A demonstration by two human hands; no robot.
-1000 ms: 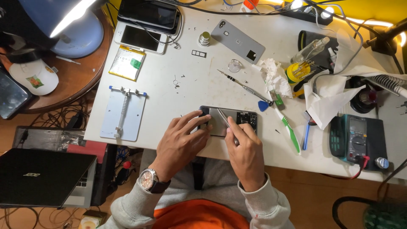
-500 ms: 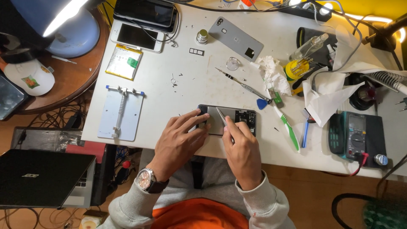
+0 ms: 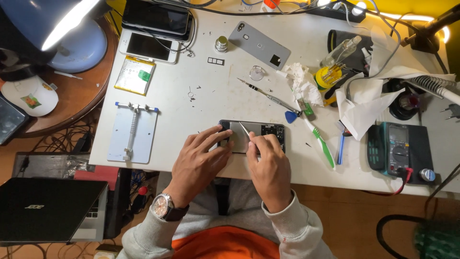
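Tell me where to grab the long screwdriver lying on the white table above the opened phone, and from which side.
Take the screwdriver by its thicker handle end at the lower right, near the blue pick. It lies flat and slanted, its thin tip pointing up-left. Probably best to come from above, fingers pinching across the shaft: crumpled tissue crowds the right side, while the table to its left is bare.

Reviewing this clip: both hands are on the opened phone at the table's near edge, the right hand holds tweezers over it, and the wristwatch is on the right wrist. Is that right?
Not quite. The wristwatch is on the left wrist, not the right, as the head view shows. The rest holds: the left hand and right hand are both on the opened phone at the table's near edge, and the right hand holds tweezers over it.
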